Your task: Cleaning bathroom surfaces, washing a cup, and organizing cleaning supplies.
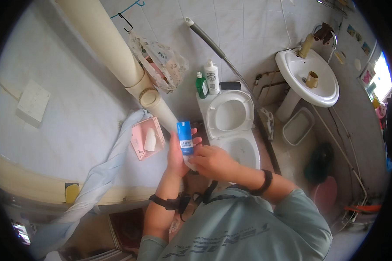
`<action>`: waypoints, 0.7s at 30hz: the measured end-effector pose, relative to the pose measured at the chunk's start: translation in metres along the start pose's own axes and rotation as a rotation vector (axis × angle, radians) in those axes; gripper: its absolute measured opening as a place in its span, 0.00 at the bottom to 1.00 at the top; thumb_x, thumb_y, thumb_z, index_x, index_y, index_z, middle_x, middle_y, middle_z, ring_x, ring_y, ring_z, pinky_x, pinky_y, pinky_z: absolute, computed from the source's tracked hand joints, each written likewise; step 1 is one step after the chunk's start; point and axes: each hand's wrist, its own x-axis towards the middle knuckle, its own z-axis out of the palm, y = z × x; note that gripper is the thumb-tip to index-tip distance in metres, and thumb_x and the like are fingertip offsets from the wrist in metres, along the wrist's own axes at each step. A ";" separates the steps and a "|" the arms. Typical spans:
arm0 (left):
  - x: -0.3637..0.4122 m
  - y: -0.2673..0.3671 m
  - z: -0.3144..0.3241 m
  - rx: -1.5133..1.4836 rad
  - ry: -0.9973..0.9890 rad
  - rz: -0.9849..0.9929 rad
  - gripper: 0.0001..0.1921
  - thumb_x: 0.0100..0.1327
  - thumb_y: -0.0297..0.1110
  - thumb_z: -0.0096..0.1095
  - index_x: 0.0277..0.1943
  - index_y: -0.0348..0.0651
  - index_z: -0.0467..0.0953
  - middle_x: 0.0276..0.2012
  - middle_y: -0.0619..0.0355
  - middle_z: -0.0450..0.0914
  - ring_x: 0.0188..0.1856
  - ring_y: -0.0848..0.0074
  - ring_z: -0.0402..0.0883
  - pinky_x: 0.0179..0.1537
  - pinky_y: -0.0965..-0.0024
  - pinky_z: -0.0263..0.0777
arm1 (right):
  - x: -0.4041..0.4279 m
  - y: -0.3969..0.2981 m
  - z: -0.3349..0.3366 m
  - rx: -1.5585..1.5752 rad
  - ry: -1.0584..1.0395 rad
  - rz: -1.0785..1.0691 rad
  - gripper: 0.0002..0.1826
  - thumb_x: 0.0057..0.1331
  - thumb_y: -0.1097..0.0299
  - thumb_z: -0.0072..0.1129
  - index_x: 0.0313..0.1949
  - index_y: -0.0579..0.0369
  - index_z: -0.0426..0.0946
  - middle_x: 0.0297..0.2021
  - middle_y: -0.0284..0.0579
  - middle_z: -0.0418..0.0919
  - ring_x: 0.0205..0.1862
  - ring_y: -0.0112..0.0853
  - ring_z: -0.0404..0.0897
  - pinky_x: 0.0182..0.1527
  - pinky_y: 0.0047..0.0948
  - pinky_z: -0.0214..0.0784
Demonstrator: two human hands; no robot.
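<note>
My left hand [175, 160] holds a blue printed packet [184, 138] upright, with the thumb along one side and the fingertips showing past the other. Just under the packet's lower end is a small white object [190, 163], mostly covered by fingers. My right hand [215, 161] is curled close against that white object; its fingertips are hidden, so its grip is unclear. Both hands are in front of the toilet bowl [245, 151], whose lid [230, 114] is raised.
A pink wall basket [140, 138] holds a white roll [150, 140]. A large drainpipe [117, 62] slants down beside a hanging plastic bag [170, 68]. On the cistern stand a green bottle [201, 86], a white bottle [211, 76] and a dark phone [230, 85]. The washbasin [326, 93] contains a mug [312, 80].
</note>
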 end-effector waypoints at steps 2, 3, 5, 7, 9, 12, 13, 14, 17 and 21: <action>0.001 0.004 -0.014 0.060 -0.077 -0.039 0.28 0.70 0.57 0.32 0.52 0.39 0.69 0.45 0.52 0.77 0.36 0.69 0.77 0.39 0.67 0.71 | 0.001 -0.005 -0.020 0.178 0.016 0.014 0.11 0.52 0.73 0.55 0.36 0.51 0.78 0.32 0.41 0.74 0.34 0.36 0.76 0.34 0.34 0.69; -0.001 0.006 -0.018 0.121 -0.155 -0.082 0.29 0.70 0.58 0.32 0.52 0.40 0.69 0.42 0.53 0.78 0.31 0.71 0.76 0.33 0.69 0.70 | 0.001 -0.003 -0.030 0.181 0.017 0.009 0.11 0.52 0.73 0.55 0.36 0.51 0.78 0.32 0.41 0.74 0.34 0.36 0.76 0.34 0.34 0.69; -0.006 0.005 -0.005 0.012 -0.053 -0.072 0.29 0.69 0.59 0.31 0.51 0.40 0.69 0.40 0.52 0.78 0.28 0.71 0.74 0.30 0.70 0.68 | 0.000 0.009 -0.045 0.325 0.046 0.251 0.10 0.56 0.72 0.55 0.38 0.53 0.78 0.32 0.43 0.74 0.35 0.34 0.77 0.35 0.32 0.71; -0.007 0.005 0.002 -0.088 0.036 -0.070 0.30 0.69 0.60 0.30 0.50 0.40 0.69 0.38 0.52 0.78 0.25 0.71 0.73 0.27 0.72 0.66 | 0.001 0.024 -0.046 0.431 0.180 0.425 0.10 0.58 0.71 0.54 0.40 0.53 0.78 0.33 0.41 0.74 0.35 0.31 0.76 0.36 0.30 0.71; -0.011 0.003 -0.001 -0.108 -0.259 -0.152 0.30 0.69 0.60 0.30 0.49 0.42 0.70 0.37 0.51 0.77 0.24 0.71 0.73 0.24 0.72 0.66 | -0.001 0.038 -0.040 0.535 0.322 0.597 0.10 0.61 0.70 0.53 0.41 0.53 0.78 0.33 0.39 0.75 0.35 0.28 0.76 0.37 0.28 0.70; -0.014 -0.007 0.008 0.065 -0.274 -0.125 0.29 0.69 0.60 0.32 0.57 0.43 0.63 0.36 0.48 0.77 0.22 0.70 0.75 0.20 0.72 0.67 | 0.001 0.046 -0.029 1.284 0.114 0.913 0.17 0.61 0.72 0.50 0.50 0.57 0.72 0.41 0.35 0.74 0.40 0.26 0.74 0.46 0.30 0.67; -0.014 -0.009 0.011 0.227 -0.280 -0.066 0.30 0.69 0.60 0.33 0.61 0.43 0.59 0.35 0.47 0.77 0.21 0.69 0.76 0.19 0.73 0.67 | -0.003 0.050 -0.026 1.284 0.126 0.912 0.17 0.61 0.72 0.50 0.50 0.57 0.72 0.41 0.35 0.74 0.40 0.26 0.74 0.46 0.30 0.67; -0.016 -0.010 0.015 0.365 -0.258 0.013 0.33 0.69 0.59 0.33 0.68 0.45 0.48 0.33 0.46 0.77 0.21 0.69 0.76 0.17 0.75 0.67 | -0.007 0.057 -0.020 1.459 0.027 0.822 0.18 0.60 0.73 0.48 0.51 0.57 0.72 0.42 0.36 0.74 0.42 0.26 0.73 0.48 0.31 0.66; -0.018 -0.011 0.015 0.474 -0.171 0.029 0.33 0.70 0.56 0.33 0.70 0.45 0.44 0.33 0.47 0.77 0.19 0.72 0.75 0.15 0.77 0.65 | -0.010 0.057 -0.024 1.657 -0.109 0.715 0.21 0.59 0.74 0.45 0.53 0.57 0.71 0.41 0.36 0.74 0.44 0.25 0.71 0.49 0.30 0.64; -0.018 -0.013 0.015 0.518 -0.136 0.033 0.32 0.71 0.55 0.33 0.70 0.45 0.42 0.31 0.49 0.76 0.17 0.76 0.72 0.13 0.80 0.61 | -0.003 0.045 -0.040 1.537 -0.166 0.766 0.19 0.55 0.74 0.48 0.48 0.64 0.71 0.36 0.41 0.74 0.37 0.27 0.70 0.42 0.25 0.62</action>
